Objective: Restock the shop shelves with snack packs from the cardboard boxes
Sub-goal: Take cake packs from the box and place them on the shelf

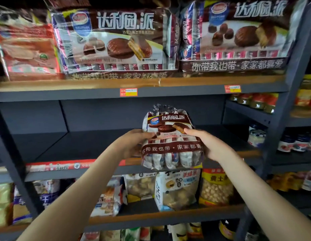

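At the middle shelf (78, 143), I hold one snack pack (170, 134) upright between both hands.
From the head camera: my left hand (133, 143) and right hand (211, 145) grip its sides, just over the shelf's front edge. I should slide it back level, label facing forward. Clear wrap, brown band, white print, chocolate pies pictured.
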Demonstrator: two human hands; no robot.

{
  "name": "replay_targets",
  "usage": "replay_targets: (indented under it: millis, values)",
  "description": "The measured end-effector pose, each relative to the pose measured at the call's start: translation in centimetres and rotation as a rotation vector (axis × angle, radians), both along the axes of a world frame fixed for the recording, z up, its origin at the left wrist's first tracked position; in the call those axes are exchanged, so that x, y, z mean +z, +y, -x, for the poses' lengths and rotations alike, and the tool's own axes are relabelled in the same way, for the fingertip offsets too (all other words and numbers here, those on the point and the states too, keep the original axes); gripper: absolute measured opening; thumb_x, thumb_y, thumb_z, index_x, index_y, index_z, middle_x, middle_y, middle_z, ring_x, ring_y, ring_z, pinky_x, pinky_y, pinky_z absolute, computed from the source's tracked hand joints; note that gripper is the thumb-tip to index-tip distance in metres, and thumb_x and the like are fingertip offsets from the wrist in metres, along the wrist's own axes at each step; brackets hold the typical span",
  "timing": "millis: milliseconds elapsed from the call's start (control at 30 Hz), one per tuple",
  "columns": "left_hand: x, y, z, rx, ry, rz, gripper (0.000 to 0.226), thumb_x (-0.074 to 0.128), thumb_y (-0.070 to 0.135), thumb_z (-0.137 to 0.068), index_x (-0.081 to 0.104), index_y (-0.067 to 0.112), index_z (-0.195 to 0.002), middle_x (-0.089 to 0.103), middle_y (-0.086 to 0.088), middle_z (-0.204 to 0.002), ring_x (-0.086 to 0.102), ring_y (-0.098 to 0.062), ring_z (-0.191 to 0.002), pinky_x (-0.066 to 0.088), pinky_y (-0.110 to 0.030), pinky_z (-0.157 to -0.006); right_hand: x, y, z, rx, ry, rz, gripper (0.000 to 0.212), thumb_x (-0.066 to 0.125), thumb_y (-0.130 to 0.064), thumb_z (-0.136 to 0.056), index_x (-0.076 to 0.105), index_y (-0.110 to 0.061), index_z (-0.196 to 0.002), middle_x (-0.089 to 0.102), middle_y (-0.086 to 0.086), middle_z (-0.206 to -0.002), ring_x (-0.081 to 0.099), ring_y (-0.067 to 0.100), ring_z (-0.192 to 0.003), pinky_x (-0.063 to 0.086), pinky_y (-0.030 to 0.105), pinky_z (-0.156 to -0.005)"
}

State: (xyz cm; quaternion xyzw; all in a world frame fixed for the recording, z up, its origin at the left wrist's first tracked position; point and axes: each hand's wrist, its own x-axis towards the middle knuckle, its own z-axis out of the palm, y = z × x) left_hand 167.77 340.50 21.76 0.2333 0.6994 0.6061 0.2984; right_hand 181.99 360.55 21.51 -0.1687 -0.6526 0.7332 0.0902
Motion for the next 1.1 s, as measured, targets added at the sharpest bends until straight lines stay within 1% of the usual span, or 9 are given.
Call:
replay_targets:
  millis: [167,333,467,567,633,733,833,933,1100]
  values:
    - [0.3,6.7,4.6,-0.068,-0.087,-0.037,0.047,0.073,0.027,-0.077,0.060,0.009,-0.119,0.071,-0.009,-0.106,0.068,-0.024,-0.090,0.057,-0.035,-0.068,1.0,6.9,3.3,-0.091,-0.005,0.062,0.026,0.066,-0.023,-0.086,0.067,-0.009,-0.107,0.074,0.012,-0.095,0.073,0.024,-0.080,0.054,0.033,-0.069]
    - [-0.4,14.0,7.9,-0.198,-0.054,-0.024,0.057,0.075,0.020,-0.075,0.054,0.010,-0.128,0.067,-0.009,-0.116,0.066,-0.025,-0.101,0.057,-0.036,-0.075,0.2,14.2,6.7,-0.169,-0.036,0.045,0.047,0.074,-0.025,-0.078,0.063,-0.005,-0.119,0.071,0.016,-0.107,0.069,0.031,-0.097,0.053,0.044,-0.088]
    - [-2.8,19.6,9.1,-0.189,0.171,-0.063,0.097,0.083,0.004,-0.068,0.020,0.015,-0.141,0.060,-0.007,-0.125,0.064,-0.019,-0.109,0.058,-0.034,-0.079,-0.4,19.8,8.8,-0.171,0.011,-0.089,0.064,0.073,-0.013,-0.079,0.045,-0.007,-0.137,0.065,0.017,-0.121,0.066,0.030,-0.104,0.054,0.041,-0.081]
    - [-3.9,23.0,9.9,-0.135,0.481,-0.027,0.129,0.090,0.026,-0.062,-0.010,0.019,-0.143,0.045,-0.001,-0.133,0.050,-0.017,-0.125,0.049,-0.042,-0.099,-1.4,22.5,10.3,-0.185,0.063,-0.340,0.053,0.065,0.002,-0.084,0.048,-0.011,-0.133,0.063,0.012,-0.124,0.060,0.028,-0.115,0.050,0.040,-0.093]
    - [-4.5,24.9,10.5,-0.098,0.608,0.044,0.143,0.089,0.054,-0.048,-0.019,0.038,-0.141,0.030,-0.007,-0.147,0.042,-0.023,-0.133,0.043,-0.049,-0.105,-2.3,23.3,10.9,-0.203,0.092,-0.468,0.068,0.066,-0.002,-0.086,0.035,-0.021,-0.145,0.056,0.002,-0.133,0.053,0.022,-0.123,0.043,0.037,-0.103]
    - [-5.1,26.4,10.3,-0.087,0.868,0.160,0.119,0.075,0.037,-0.080,-0.024,0.034,-0.146,0.014,-0.014,-0.154,0.049,-0.030,-0.126,0.040,-0.045,-0.107,-3.3,23.7,11.4,-0.143,0.047,-0.793,0.125,0.082,-0.022,-0.073,-0.016,-0.038,-0.148,0.007,0.000,-0.159,0.015,0.017,-0.144,0.021,0.041,-0.116]
    - [-6.0,26.7,11.2,-0.059,1.177,0.260,0.096,0.060,0.040,-0.091,-0.015,0.035,-0.150,-0.002,-0.013,-0.156,0.037,-0.042,-0.132,0.032,-0.052,-0.112,-4.4,23.4,11.6,-0.079,-0.168,-1.209,0.141,0.087,-0.040,-0.063,-0.034,-0.047,-0.137,-0.043,0.005,-0.148,-0.027,0.025,-0.142,0.000,0.052,-0.116]
    - [-5.8,25.6,12.8,-0.021,1.484,0.488,0.089,0.037,0.070,-0.087,-0.023,0.041,-0.145,-0.033,-0.007,-0.154,-0.019,-0.032,-0.145,0.004,-0.057,-0.115,-4.8,23.9,12.0,-0.124,-0.213,-1.462,0.143,0.082,-0.056,-0.060,-0.038,-0.041,-0.136,-0.053,0.001,-0.140,-0.041,0.024,-0.135,-0.010,0.059,-0.111]
    - [-5.0,24.7,13.9,-0.134,1.810,0.664,0.095,0.014,0.085,-0.073,-0.036,0.039,-0.140,-0.046,0.000,-0.146,-0.039,-0.020,-0.136,-0.013,-0.059,-0.113,-4.8,24.2,12.5,-0.087,-0.098,-1.913,0.131,0.072,-0.063,-0.069,-0.036,-0.036,-0.137,-0.048,-0.002,-0.142,-0.044,0.021,-0.133,-0.017,0.059,-0.112]
